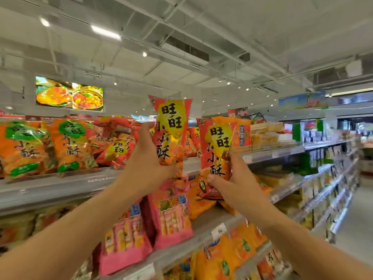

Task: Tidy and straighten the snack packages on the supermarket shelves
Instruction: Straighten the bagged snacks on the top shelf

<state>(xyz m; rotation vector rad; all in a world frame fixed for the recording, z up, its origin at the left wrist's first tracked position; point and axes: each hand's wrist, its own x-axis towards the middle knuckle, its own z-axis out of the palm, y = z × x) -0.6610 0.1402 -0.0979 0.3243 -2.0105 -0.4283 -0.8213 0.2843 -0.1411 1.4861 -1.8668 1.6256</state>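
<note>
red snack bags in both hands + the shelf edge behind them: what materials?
Left hand bag and right hand bag: likely thin glossy plastic film; both show glare, wrinkles and crimped top seals, and crease under the grip. Top shelf edge: smooth grey, probably painted metal with a plastic price strip; too blurred to confirm.

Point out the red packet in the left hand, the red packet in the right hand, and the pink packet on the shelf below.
Left-hand red packet [170, 126], head view, yellow label patch.
Right-hand red packet [217, 150], head view, front panel.
Pink packet [173, 215], head view, front face.
</note>
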